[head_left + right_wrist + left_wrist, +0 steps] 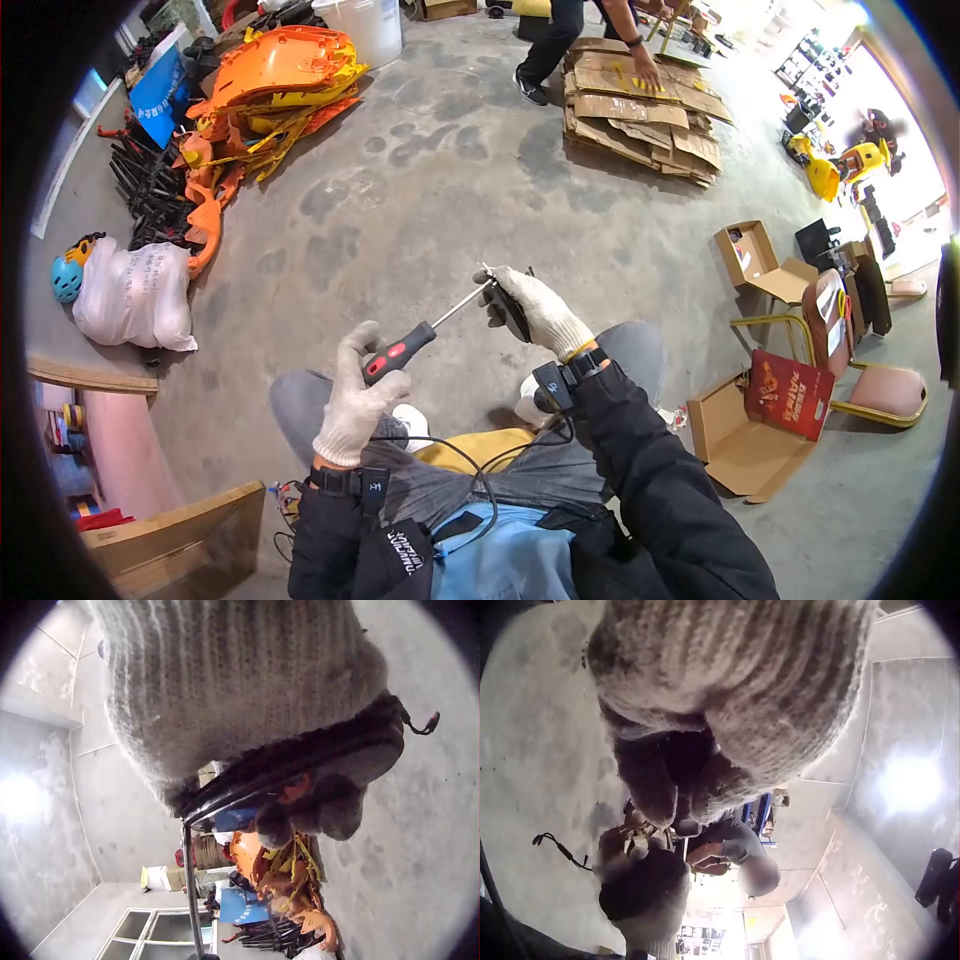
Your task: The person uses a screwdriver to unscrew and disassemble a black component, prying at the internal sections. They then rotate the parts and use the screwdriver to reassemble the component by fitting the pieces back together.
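Note:
My left hand [350, 410], in a white knit glove, grips a screwdriver [401, 352] by its black and red handle. The metal shaft points up and right, its tip at the near edge of a dark, rounded plastic part [511, 312]. That part is held by my gloved right hand [545, 308], with fingers beneath it. In the right wrist view the black part [367, 746] shows a glossy rim and a short wire at one end. The screwdriver shaft [191, 889] meets its other end there. Glove knit fills much of the left wrist view, hiding the handle.
Orange and yellow plastic panels [285, 75] are heaped at the left, above a white sack [135, 298]. Another person bends over stacked flattened cardboard [640, 120]. At the right are an open carton [745, 440] and a chair [880, 393]. A black cable [487, 480] crosses my lap.

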Available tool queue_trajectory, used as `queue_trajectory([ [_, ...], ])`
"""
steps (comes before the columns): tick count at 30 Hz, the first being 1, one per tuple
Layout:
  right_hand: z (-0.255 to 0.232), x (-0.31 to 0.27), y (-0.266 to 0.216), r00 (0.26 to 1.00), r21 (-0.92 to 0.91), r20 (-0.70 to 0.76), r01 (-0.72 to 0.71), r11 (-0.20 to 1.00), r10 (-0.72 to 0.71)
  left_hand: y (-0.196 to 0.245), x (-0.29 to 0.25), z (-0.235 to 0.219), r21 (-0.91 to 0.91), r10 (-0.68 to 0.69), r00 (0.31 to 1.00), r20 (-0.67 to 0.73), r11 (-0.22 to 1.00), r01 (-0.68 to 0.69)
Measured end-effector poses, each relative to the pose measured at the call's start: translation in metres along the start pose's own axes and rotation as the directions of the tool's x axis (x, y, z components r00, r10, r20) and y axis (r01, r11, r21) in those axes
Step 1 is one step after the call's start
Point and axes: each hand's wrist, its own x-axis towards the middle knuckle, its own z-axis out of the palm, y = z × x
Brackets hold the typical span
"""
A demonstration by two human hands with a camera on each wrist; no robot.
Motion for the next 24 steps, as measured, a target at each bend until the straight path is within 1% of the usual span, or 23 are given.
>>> queue_trajectory([
  [1, 0.002, 0.001, -0.001, 1.000, -0.002, 0.006, 0.002, 1.000, -0.002, 0.006, 0.002, 0.000, 0.201, 0.194, 0.980, 0.042, 0.959, -0.199],
  [2, 0.003, 0.000, -0.002, 1.000, 0.003, -0.006, -0.012, 1.000, 0.012, 0.019, -0.003, 0.004, 0.096, 0.013, 0.999, 0.031, 0.995, -0.016],
  [3, 0.004, -0.002, -0.003, 0.999, 0.009, -0.021, -0.026, 1.000, 0.026, 0.025, -0.003, 0.002, 0.095, 0.016, 0.999, 0.028, 0.995, -0.019],
  [4, 0.006, -0.003, -0.003, 1.000, 0.007, -0.019, -0.023, 1.000, 0.023, 0.028, -0.002, -0.001, -0.079, -0.157, 0.987, 0.037, 0.984, 0.160],
  [5, 0.008, -0.003, -0.005, 1.000, -0.012, -0.010, -0.028, 1.000, 0.028, 0.032, -0.001, -0.004, -0.245, -0.320, 0.944, 0.078, 0.912, 0.329],
  [6, 0.008, -0.004, -0.006, 0.999, -0.031, -0.003, -0.032, 0.999, 0.032, 0.034, -0.002, -0.005, -0.284, -0.361, 0.924, 0.130, 0.879, 0.383],
  [7, 0.007, -0.003, -0.007, 1.000, -0.033, -0.005, -0.024, 0.999, 0.024, 0.031, 0.001, -0.003, -0.282, -0.354, 0.926, 0.133, 0.882, 0.378],
  [9, 0.005, -0.003, -0.005, 0.999, -0.021, -0.008, -0.039, 0.999, 0.039, 0.019, 0.003, 0.003, -0.122, -0.240, 0.969, 0.052, 0.962, 0.245],
  [10, 0.004, -0.003, -0.006, 0.999, -0.041, -0.015, -0.042, 0.998, 0.041, 0.019, -0.006, 0.007, 0.069, -0.028, 0.999, 0.020, 0.997, 0.027],
  [11, 0.004, -0.003, -0.006, 0.999, -0.044, -0.015, -0.037, 0.998, 0.037, 0.022, -0.007, 0.010, 0.068, -0.023, 1.000, 0.021, 0.997, 0.021],
  [13, 0.005, -0.003, -0.005, 0.999, -0.040, -0.001, -0.035, 0.999, 0.035, 0.027, -0.007, 0.013, -0.015, -0.025, 0.999, -0.021, 1.000, 0.025],
  [14, 0.007, -0.004, -0.004, 0.999, -0.039, 0.002, -0.032, 0.999, 0.032, 0.031, -0.006, 0.011, -0.012, -0.022, 1.000, -0.022, 1.000, 0.022],
  [15, 0.008, -0.005, -0.004, 0.999, -0.067, 0.006, -0.033, 0.997, 0.033, 0.037, -0.004, 0.008, -0.106, -0.151, 0.988, -0.039, 0.984, 0.146],
  [16, 0.009, -0.005, -0.004, 0.999, -0.096, 0.008, -0.034, 0.995, 0.035, 0.041, -0.002, 0.005, -0.202, -0.279, 0.959, -0.041, 0.943, 0.266],
  [17, 0.009, -0.007, -0.004, 0.999, -0.097, 0.008, -0.031, 0.995, 0.032, 0.036, 0.000, 0.003, -0.202, -0.276, 0.960, -0.040, 0.943, 0.263],
  [19, 0.011, -0.007, -0.007, 0.999, -0.084, 0.007, -0.031, 0.996, 0.032, 0.023, 0.004, 0.001, -0.234, -0.287, 0.958, 0.026, 0.930, 0.285],
  [20, 0.011, -0.007, -0.008, 0.999, -0.107, -0.015, -0.042, 0.993, 0.041, 0.025, 0.002, 0.004, -0.247, -0.292, 0.956, 0.006, 0.926, 0.285],
  [21, 0.010, -0.006, -0.008, 0.999, -0.112, -0.010, -0.036, 0.993, 0.035, 0.026, 0.000, 0.003, -0.249, -0.284, 0.959, 0.004, 0.928, 0.276],
  [22, 0.007, -0.004, -0.007, 0.999, -0.070, -0.014, -0.042, 0.997, 0.042, 0.026, -0.003, 0.004, -0.091, -0.185, 0.983, 0.002, 0.979, 0.184],
  [23, 0.005, -0.004, -0.006, 0.999, -0.028, -0.019, -0.051, 0.998, 0.051, 0.028, -0.004, 0.004, 0.069, -0.087, 0.996, 0.017, 0.994, 0.086],
  [24, 0.003, -0.003, -0.004, 0.999, -0.033, -0.017, -0.048, 0.998, 0.047, 0.034, -0.005, 0.002, 0.009, -0.139, 0.989, 0.045, 0.990, 0.138],
])
